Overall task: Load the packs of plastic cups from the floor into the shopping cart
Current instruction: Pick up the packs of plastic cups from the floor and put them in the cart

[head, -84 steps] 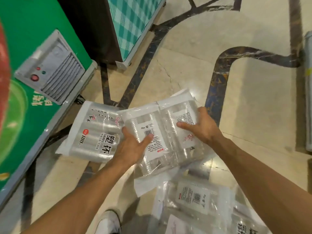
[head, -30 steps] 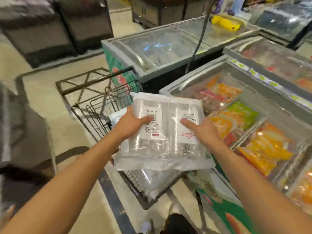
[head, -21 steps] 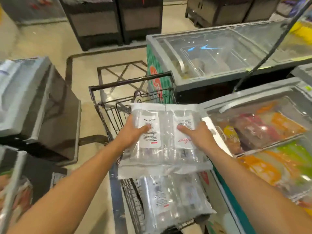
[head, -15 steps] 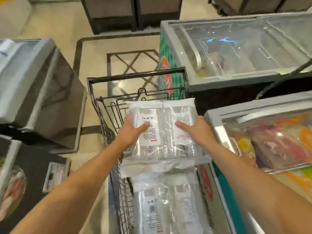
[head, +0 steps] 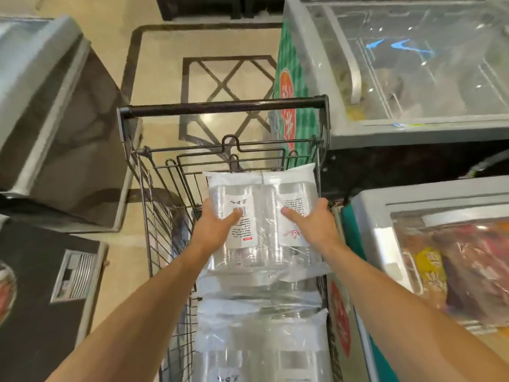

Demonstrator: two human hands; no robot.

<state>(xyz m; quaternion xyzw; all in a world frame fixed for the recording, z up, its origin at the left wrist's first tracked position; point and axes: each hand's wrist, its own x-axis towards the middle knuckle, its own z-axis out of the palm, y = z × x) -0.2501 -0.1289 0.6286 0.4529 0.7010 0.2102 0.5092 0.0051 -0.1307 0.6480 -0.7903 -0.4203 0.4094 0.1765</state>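
My left hand point(head: 217, 227) and right hand point(head: 311, 224) grip the packs point(head: 263, 205) from either side, over the cart point(head: 223, 106), long axis pointing away from me. The lower packs point(head: 261, 340) lie right beneath, so it's straight down.

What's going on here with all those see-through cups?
A person is loading a shopping cart in a shop aisle. Their left hand and right hand hold two packs of plastic cups side by side, thumbs on top, over the far end of the wire basket. They have not let go yet. More packs of cups already lie in the cart, nearer the person. A glass-topped chest freezer stands just to the right.
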